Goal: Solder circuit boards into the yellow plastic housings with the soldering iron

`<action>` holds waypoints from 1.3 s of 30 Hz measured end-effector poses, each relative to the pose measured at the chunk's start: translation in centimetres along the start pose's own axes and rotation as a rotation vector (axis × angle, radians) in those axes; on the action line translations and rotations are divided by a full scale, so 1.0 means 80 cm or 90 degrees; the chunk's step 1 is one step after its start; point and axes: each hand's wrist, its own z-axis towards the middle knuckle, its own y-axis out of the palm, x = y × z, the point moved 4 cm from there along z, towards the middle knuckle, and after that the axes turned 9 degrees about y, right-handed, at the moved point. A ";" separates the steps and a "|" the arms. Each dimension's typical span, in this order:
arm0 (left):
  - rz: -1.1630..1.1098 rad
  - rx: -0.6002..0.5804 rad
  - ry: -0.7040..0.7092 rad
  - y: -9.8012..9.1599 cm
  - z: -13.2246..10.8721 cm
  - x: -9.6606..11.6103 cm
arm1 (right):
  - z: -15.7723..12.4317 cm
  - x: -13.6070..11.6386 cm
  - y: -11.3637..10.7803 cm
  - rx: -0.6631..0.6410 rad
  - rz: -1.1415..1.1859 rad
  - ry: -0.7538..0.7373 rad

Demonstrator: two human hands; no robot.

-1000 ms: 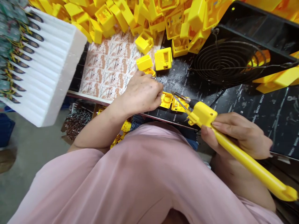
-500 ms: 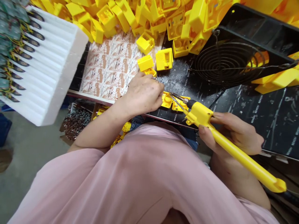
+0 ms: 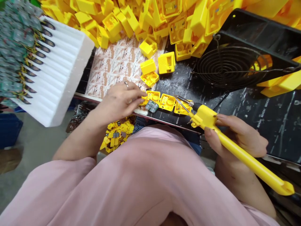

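Observation:
My right hand [image 3: 237,135] is wrapped round a yellow soldering iron [image 3: 244,153], its metal tip pointing left over the row of open yellow housings. My left hand [image 3: 122,99] has thumb and forefinger drawn together at the row's left end; what is between the fingertips is too small to make out. Just right of those fingertips lies a small green circuit board [image 3: 152,106], against the lower edge of an open yellow housing [image 3: 154,95]. Beside it are a second housing [image 3: 167,102] and a third housing [image 3: 182,107], the latter partly behind the iron's tip.
Yellow plastic cases [image 3: 131,18] are heaped along the back. A black fan [image 3: 223,62] with a wire guard leans at the right. At the left, a white foam block [image 3: 68,59] carries wired boards and small round speakers. Printed sheets [image 3: 110,66] cover part of the bench.
My left hand has moved left, uncovering the leftmost housings and the green circuit board. The soldering iron stays in my right hand, nearly still. The view has shifted slightly.

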 end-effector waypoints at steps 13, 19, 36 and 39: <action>0.010 0.095 0.021 0.062 0.034 0.033 | 0.000 -0.004 -0.004 -0.015 0.010 0.061; 0.067 0.066 0.028 0.044 0.027 0.029 | 0.003 -0.002 -0.005 -0.038 0.027 0.039; 0.144 0.135 0.057 0.056 0.027 0.059 | 0.031 -0.029 0.002 -0.149 0.080 -0.158; 0.152 0.127 0.051 0.054 0.029 0.058 | 0.031 -0.031 0.005 -0.178 0.058 -0.160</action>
